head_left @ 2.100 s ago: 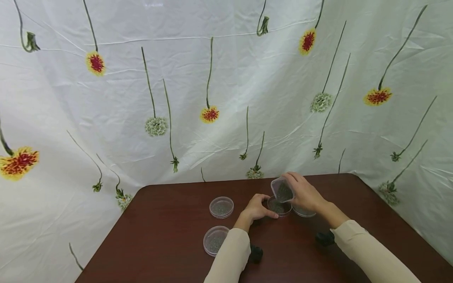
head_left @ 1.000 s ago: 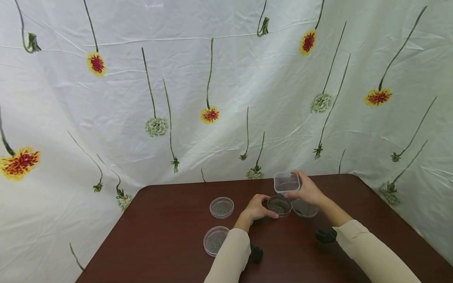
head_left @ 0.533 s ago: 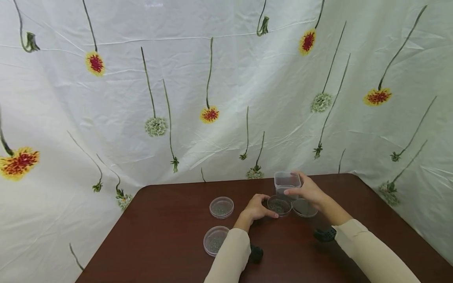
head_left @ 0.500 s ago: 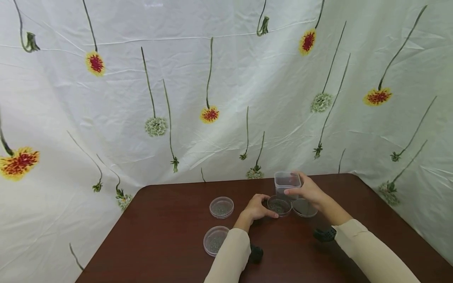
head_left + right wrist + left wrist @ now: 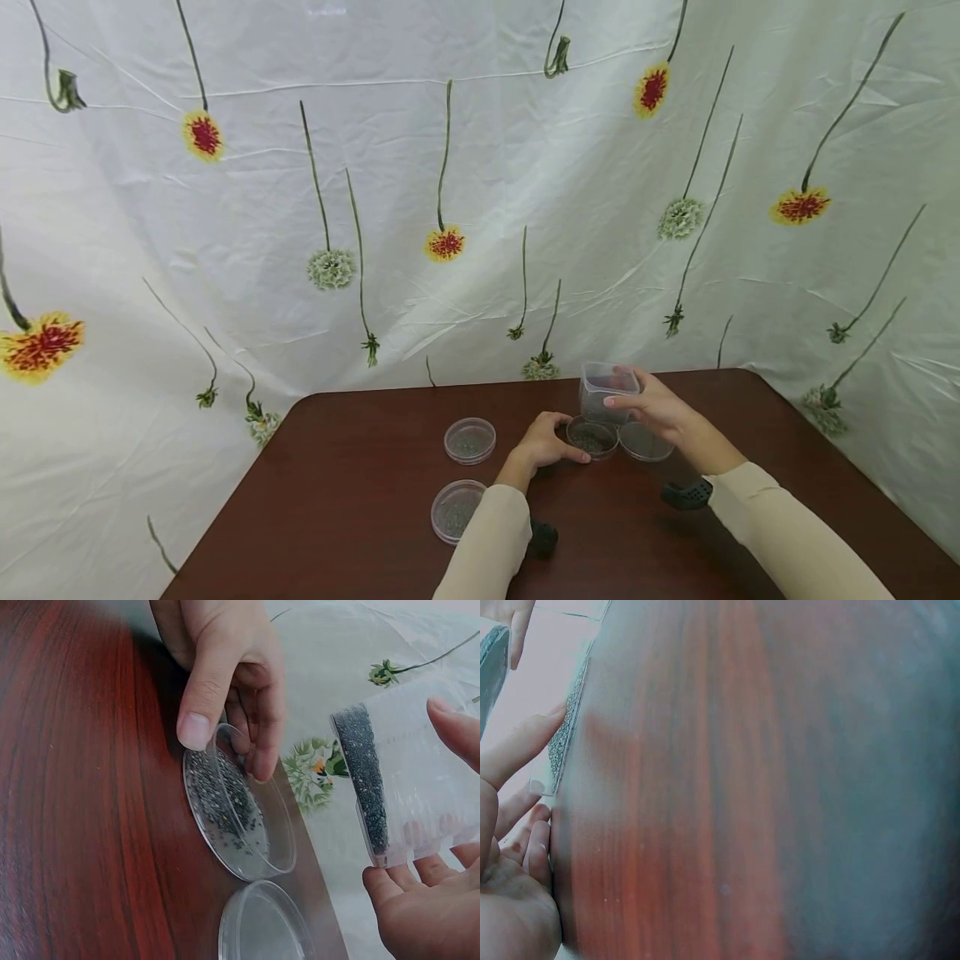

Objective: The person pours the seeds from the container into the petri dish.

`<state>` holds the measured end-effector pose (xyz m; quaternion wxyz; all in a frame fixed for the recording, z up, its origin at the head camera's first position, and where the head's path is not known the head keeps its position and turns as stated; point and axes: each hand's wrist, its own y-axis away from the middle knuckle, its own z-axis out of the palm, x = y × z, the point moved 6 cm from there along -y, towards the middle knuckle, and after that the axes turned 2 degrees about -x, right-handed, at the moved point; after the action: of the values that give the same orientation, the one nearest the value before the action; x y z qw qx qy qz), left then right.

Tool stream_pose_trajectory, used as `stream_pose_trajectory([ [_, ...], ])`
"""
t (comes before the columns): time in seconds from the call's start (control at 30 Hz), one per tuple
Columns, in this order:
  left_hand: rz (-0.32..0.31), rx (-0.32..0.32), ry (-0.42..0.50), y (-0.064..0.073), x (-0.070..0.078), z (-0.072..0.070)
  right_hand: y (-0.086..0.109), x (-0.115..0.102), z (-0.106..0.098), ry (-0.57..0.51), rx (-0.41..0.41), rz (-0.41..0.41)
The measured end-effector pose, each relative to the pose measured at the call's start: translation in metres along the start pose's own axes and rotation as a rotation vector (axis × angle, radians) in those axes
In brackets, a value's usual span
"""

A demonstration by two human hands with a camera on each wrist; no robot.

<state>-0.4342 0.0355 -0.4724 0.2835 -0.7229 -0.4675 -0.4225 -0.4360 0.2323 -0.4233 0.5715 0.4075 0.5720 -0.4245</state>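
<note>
My left hand [image 5: 542, 442] lies round the left side of a clear petri dish [image 5: 600, 448], thumb in front and fingers behind. Dark small grains are scattered over that dish's bottom, seen closely in the right wrist view. Just behind and above it, my right hand [image 5: 663, 410] grips a clear square plastic tub [image 5: 592, 390] by its side, thumb in front. A layer of the same dark grains [image 5: 364, 776] fills the tub's bottom. In the left wrist view only part of my left hand and the dish's edge show.
Another petri dish [image 5: 647, 443] touches the first one's right side; no grains can be made out in it. Two more dishes [image 5: 469, 442] [image 5: 456, 512] with greyish contents stand at left on the dark wooden table [image 5: 360, 500]. A flowered cloth [image 5: 405, 317] hangs behind.
My right hand had the tub tipped over the petri dish; it has turned the tub back nearly upright, behind the dish, lately shifting only slightly. My left hand has stayed on the dish.
</note>
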Motion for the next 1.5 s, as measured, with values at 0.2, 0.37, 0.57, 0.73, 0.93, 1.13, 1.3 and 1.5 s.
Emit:
stream_pose_trajectory([
  [0.2,-0.009,0.004,-0.004,0.000,-0.001,0.000,0.005,-0.008,-0.006,0.042,-0.025,-0.018],
  [0.37,-0.019,0.011,-0.009,0.000,-0.002,0.001,0.012,-0.015,-0.022,0.082,-0.068,-0.054],
  [0.57,-0.032,0.020,-0.013,0.001,-0.003,0.002,0.028,-0.020,-0.050,0.138,-0.065,-0.068],
  [0.73,-0.039,0.019,-0.016,0.000,-0.005,0.002,0.042,-0.018,-0.076,0.145,-0.039,-0.080],
  [0.93,-0.029,0.013,-0.017,0.002,-0.002,0.001,0.061,-0.008,-0.113,0.106,-0.024,-0.134],
  [1.13,-0.011,0.004,-0.010,0.000,-0.002,0.003,0.081,0.000,-0.139,0.090,-0.036,-0.166],
  [1.3,-0.016,0.015,-0.003,-0.001,-0.003,0.003,0.091,0.007,-0.152,0.132,-0.065,-0.192],
  [1.5,-0.017,0.022,-0.026,0.001,-0.003,0.002,0.106,0.027,-0.164,0.233,-0.095,-0.111],
])
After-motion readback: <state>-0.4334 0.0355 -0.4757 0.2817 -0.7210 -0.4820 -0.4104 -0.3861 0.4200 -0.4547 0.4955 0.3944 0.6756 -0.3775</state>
